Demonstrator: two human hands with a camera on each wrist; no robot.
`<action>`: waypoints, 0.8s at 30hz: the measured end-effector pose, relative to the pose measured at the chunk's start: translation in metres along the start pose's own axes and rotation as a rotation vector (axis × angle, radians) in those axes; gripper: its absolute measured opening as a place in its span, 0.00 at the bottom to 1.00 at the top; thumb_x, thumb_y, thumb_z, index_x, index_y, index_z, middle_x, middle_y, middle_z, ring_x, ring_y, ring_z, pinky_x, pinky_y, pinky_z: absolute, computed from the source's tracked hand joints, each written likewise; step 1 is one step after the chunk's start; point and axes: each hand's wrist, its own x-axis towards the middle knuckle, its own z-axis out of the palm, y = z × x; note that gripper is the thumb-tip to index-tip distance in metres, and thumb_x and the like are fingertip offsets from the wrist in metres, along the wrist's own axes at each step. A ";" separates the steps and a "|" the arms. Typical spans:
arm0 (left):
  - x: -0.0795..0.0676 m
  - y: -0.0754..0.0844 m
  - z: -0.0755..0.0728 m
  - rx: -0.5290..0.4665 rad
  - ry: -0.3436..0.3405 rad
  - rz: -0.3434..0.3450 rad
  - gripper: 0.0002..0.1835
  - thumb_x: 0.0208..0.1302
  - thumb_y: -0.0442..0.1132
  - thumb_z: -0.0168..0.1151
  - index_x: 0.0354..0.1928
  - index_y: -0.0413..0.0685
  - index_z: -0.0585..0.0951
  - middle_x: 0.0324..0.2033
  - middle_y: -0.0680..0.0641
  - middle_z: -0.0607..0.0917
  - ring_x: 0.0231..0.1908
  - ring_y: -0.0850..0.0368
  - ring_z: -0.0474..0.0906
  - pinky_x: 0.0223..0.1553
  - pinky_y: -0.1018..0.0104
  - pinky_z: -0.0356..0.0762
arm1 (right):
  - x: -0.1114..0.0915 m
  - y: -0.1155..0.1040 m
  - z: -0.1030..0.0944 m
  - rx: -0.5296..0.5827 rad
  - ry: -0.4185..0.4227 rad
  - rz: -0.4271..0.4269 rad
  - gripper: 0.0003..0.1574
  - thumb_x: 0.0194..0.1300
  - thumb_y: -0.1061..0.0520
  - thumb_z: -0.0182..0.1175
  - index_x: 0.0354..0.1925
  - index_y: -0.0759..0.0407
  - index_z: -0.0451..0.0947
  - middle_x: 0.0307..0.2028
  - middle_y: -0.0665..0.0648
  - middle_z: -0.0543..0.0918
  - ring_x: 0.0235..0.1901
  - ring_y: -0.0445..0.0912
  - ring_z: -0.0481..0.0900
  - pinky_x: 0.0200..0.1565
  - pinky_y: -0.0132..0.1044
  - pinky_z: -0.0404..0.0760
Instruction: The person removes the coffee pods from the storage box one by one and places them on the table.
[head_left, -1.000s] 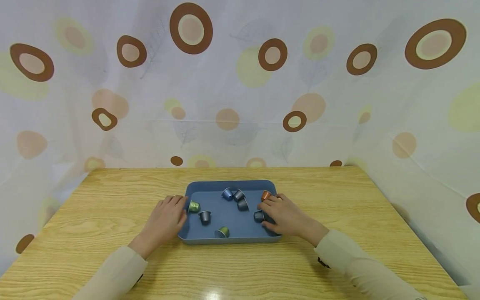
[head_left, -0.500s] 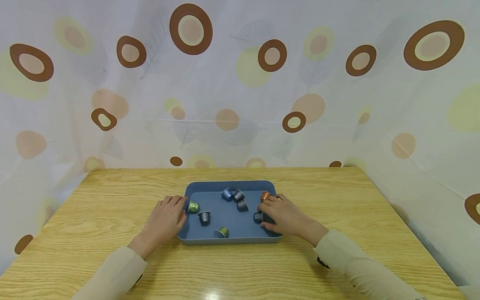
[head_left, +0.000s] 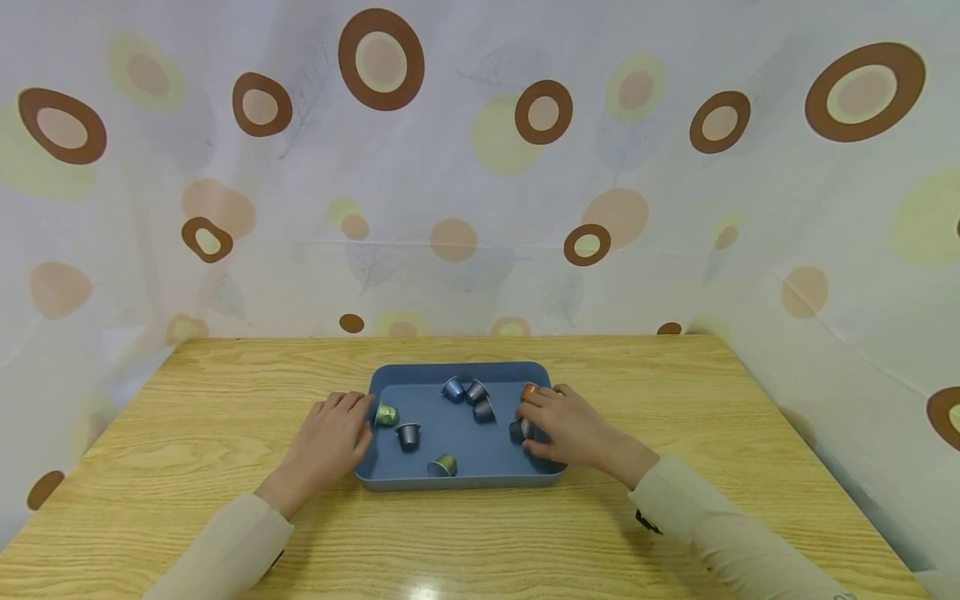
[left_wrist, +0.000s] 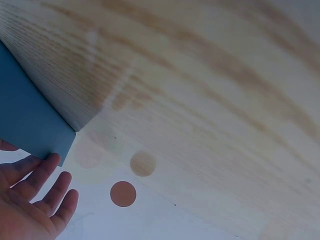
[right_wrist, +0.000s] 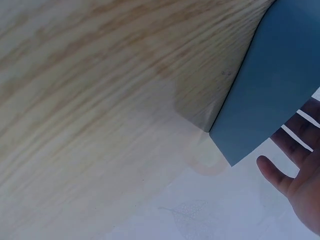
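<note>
At L hand (head_left: 330, 437): blue tray's (head_left: 465, 482) L rim; its fingers loose & apart, no pod held. Just R of it, inside, green pod (head_left: 387, 415). Well R, by thumb of R hand (head_left: 566, 427), dark pod (head_left: 516, 432); can't tell if pinched. Orange pod (head_left: 528, 390) by R fingertips, part hidden. Poss. trouble: crowded R fingers knock orange pod; R wrist leaning on rim tips tray.
</note>
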 end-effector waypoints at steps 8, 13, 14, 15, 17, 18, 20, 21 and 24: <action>0.000 -0.001 0.001 0.003 0.012 0.001 0.21 0.60 0.39 0.54 0.54 0.39 0.75 0.48 0.42 0.79 0.50 0.45 0.73 0.49 0.50 0.72 | 0.000 0.005 -0.003 -0.027 0.008 0.007 0.25 0.52 0.43 0.65 0.45 0.54 0.75 0.42 0.52 0.80 0.44 0.49 0.78 0.46 0.47 0.75; 0.000 -0.002 0.002 -0.001 0.009 0.000 0.21 0.60 0.40 0.54 0.55 0.39 0.75 0.49 0.43 0.79 0.50 0.45 0.73 0.50 0.50 0.72 | 0.000 0.008 -0.009 -0.035 0.027 0.003 0.25 0.51 0.44 0.66 0.44 0.55 0.75 0.42 0.53 0.80 0.44 0.50 0.78 0.45 0.48 0.75; 0.000 -0.002 0.002 -0.003 0.008 -0.001 0.21 0.60 0.40 0.54 0.55 0.39 0.75 0.49 0.43 0.79 0.50 0.45 0.72 0.50 0.50 0.72 | 0.000 0.008 -0.010 -0.036 0.030 0.003 0.25 0.51 0.45 0.66 0.44 0.55 0.75 0.42 0.53 0.80 0.44 0.50 0.78 0.45 0.48 0.75; 0.000 -0.002 0.003 -0.003 0.007 -0.002 0.21 0.60 0.40 0.54 0.55 0.39 0.75 0.49 0.43 0.79 0.50 0.45 0.72 0.50 0.50 0.72 | 0.000 0.009 -0.012 -0.036 0.034 0.003 0.24 0.51 0.45 0.66 0.44 0.55 0.75 0.42 0.53 0.80 0.44 0.50 0.78 0.45 0.48 0.75; 0.000 -0.002 0.003 -0.003 0.006 -0.003 0.21 0.60 0.40 0.54 0.55 0.39 0.75 0.49 0.43 0.79 0.50 0.46 0.72 0.50 0.50 0.72 | 0.000 0.011 -0.014 -0.036 0.044 0.003 0.24 0.50 0.46 0.66 0.44 0.54 0.75 0.40 0.53 0.80 0.42 0.49 0.78 0.44 0.48 0.76; 0.000 -0.002 0.003 -0.003 0.006 -0.003 0.21 0.60 0.40 0.54 0.55 0.39 0.75 0.49 0.43 0.79 0.50 0.46 0.72 0.50 0.50 0.72 | 0.000 0.011 -0.014 -0.032 0.049 0.004 0.23 0.50 0.46 0.67 0.44 0.54 0.76 0.40 0.52 0.80 0.41 0.49 0.78 0.44 0.48 0.76; 0.001 -0.002 0.003 0.001 0.008 -0.002 0.21 0.60 0.40 0.54 0.54 0.39 0.75 0.49 0.43 0.79 0.50 0.46 0.72 0.50 0.50 0.72 | -0.001 0.013 -0.016 -0.033 0.064 0.009 0.23 0.50 0.47 0.67 0.43 0.54 0.76 0.38 0.52 0.80 0.40 0.49 0.78 0.44 0.48 0.76; 0.000 -0.002 0.003 0.003 0.009 -0.002 0.21 0.60 0.40 0.54 0.54 0.39 0.75 0.49 0.43 0.79 0.50 0.46 0.72 0.50 0.50 0.72 | -0.001 0.014 -0.016 -0.040 0.069 0.013 0.23 0.49 0.47 0.67 0.43 0.54 0.76 0.38 0.52 0.80 0.40 0.49 0.78 0.44 0.48 0.76; 0.000 -0.002 0.003 0.008 0.013 0.002 0.21 0.60 0.40 0.54 0.54 0.39 0.75 0.48 0.43 0.79 0.50 0.46 0.73 0.50 0.50 0.72 | -0.002 0.017 -0.019 -0.046 0.084 0.033 0.23 0.49 0.47 0.67 0.43 0.54 0.77 0.38 0.53 0.80 0.40 0.49 0.78 0.44 0.48 0.77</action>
